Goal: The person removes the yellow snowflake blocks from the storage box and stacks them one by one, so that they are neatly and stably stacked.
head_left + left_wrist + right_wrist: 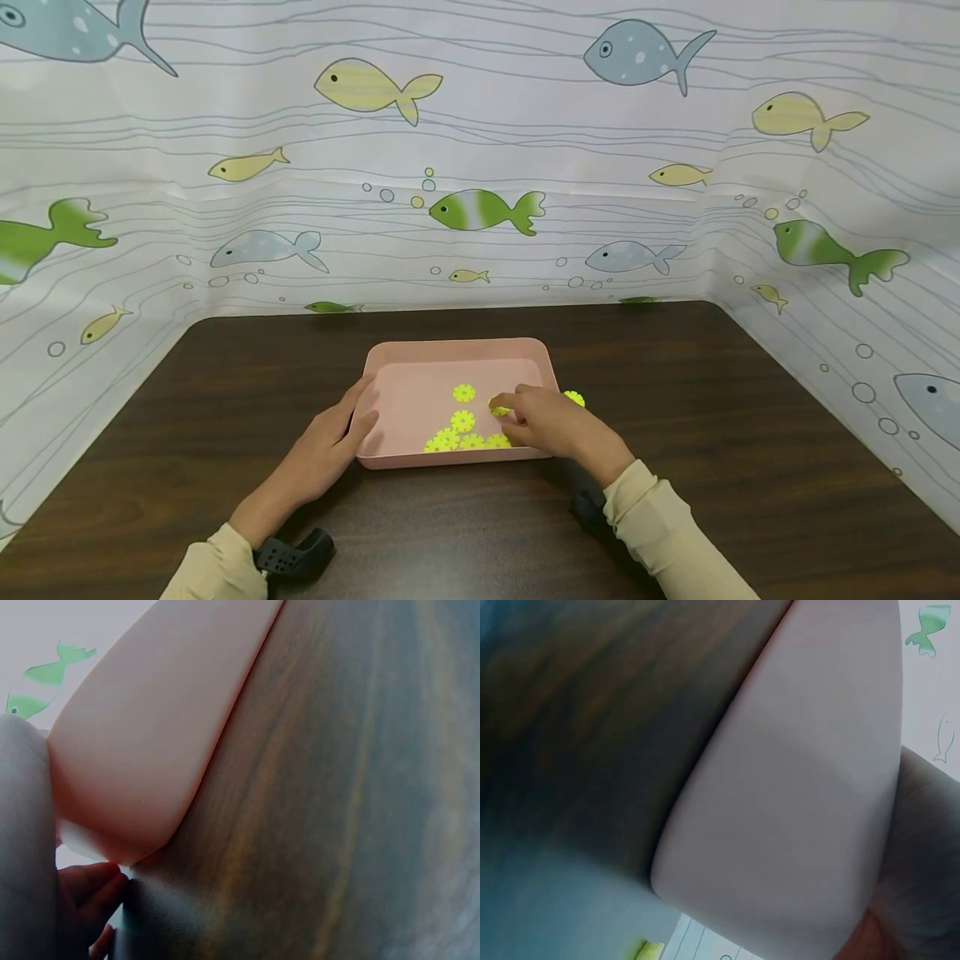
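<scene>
A shallow pink tray (pixel 420 396) lies on the dark table with several yellow notched plastic discs (pixel 462 421) inside, mostly along its near side. My left hand (pixel 326 450) grips the tray's left edge, thumb over the rim and fingers outside; the left wrist view shows fingertips (pixel 94 889) against the tray's outer wall (pixel 157 727). Over the tray's right part, my right hand (pixel 555 423) touches one yellow disc (pixel 500 411) with the index finger, the thumb apart from it. Another yellow disc (pixel 574 397) is just outside the right rim, partly hidden behind that hand.
Dark wood-grain table (pixel 675 400) surrounds the tray. White sheeting (pixel 487 142) printed with fish stands along the back and both sides. A black band (pixel 296 554) is on the left wrist, another dark one (pixel 588 508) on the right.
</scene>
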